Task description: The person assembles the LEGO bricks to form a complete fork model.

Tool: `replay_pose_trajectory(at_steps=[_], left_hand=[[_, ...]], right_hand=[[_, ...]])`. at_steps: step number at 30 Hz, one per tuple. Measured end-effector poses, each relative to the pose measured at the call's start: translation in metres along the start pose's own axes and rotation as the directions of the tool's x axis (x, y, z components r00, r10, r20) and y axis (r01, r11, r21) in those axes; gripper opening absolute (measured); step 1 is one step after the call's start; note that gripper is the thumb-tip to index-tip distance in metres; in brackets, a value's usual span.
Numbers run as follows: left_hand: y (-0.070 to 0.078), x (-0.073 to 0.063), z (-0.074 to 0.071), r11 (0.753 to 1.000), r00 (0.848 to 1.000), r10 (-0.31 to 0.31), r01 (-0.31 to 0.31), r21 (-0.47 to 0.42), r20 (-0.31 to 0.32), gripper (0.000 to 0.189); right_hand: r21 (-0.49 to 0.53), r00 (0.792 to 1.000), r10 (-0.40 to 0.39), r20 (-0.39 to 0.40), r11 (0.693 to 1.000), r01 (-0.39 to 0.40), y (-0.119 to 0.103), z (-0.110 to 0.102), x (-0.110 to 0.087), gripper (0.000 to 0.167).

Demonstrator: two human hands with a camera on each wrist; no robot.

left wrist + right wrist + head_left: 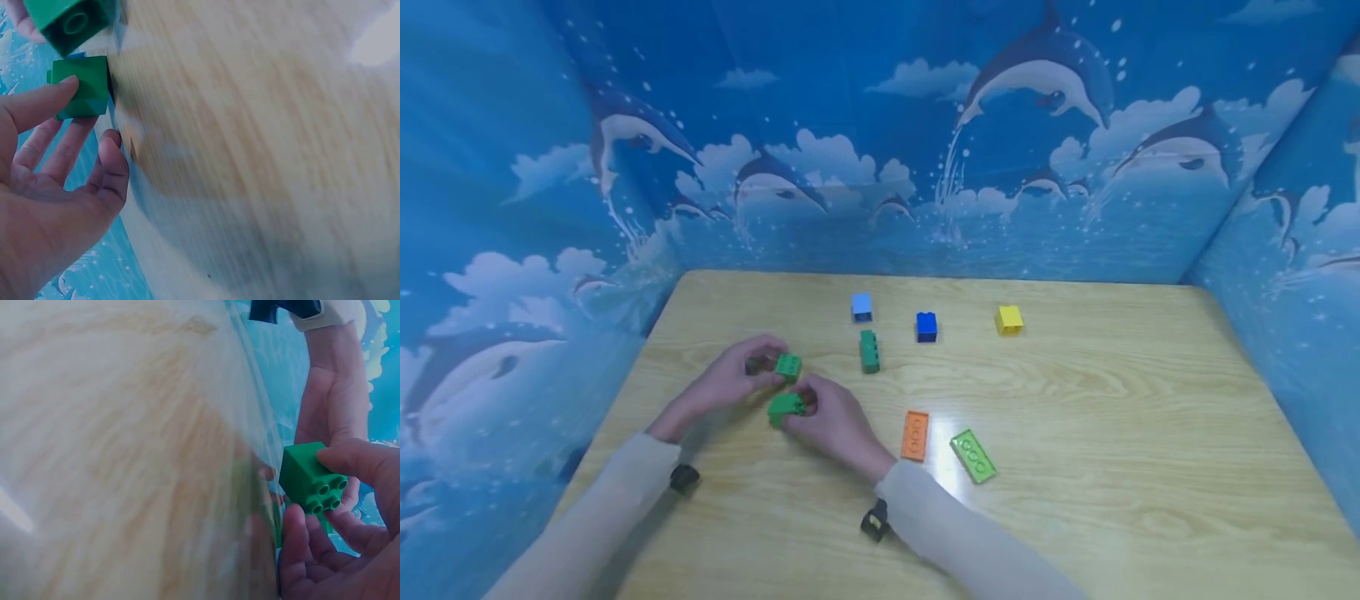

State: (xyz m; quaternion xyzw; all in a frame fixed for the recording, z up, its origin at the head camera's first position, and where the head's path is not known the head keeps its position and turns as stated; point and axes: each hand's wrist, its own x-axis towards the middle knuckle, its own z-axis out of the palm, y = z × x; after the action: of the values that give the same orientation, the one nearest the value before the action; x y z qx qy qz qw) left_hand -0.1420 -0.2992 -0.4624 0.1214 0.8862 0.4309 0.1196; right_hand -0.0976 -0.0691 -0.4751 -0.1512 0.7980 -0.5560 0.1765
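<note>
My left hand (pixel 739 372) pinches a green toy brick (pixel 787 367) between thumb and fingers, its studs facing up. In the left wrist view the thumb lies on one side of this brick (pixel 87 87). Just nearer to me, my right hand (pixel 838 421) grips a second green brick (pixel 786 408). The right wrist view shows that brick (pixel 309 475) with its studs turned toward the right palm and the thumb on its side. The two bricks are close together but apart in the head view.
Beyond the hands stand a dark green brick (pixel 869 352), a light blue brick (pixel 862 308), a blue brick (pixel 927 327) and a yellow brick (pixel 1009 321). Right of my right hand lie a flat orange brick (pixel 915 435) and a flat lime brick (pixel 973 457) on the wooden table (pixel 1112 417).
</note>
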Motion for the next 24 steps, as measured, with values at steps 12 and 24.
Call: replay_pose_trajectory(at_steps=[12,24], left_hand=[[-0.003,0.000,0.003,0.998,0.999,0.016,-0.014,-0.059,0.031,0.040],[-0.007,-0.002,0.002,0.997,1.000,-0.020,0.021,-0.080,0.011,0.045]], right_hand=[[0.129,0.990,-0.041,-0.138,0.990,0.059,0.000,-0.008,0.006,0.046],[0.183,0.966,-0.121,-0.229,0.969,0.164,-0.001,-0.010,0.016,0.043]])
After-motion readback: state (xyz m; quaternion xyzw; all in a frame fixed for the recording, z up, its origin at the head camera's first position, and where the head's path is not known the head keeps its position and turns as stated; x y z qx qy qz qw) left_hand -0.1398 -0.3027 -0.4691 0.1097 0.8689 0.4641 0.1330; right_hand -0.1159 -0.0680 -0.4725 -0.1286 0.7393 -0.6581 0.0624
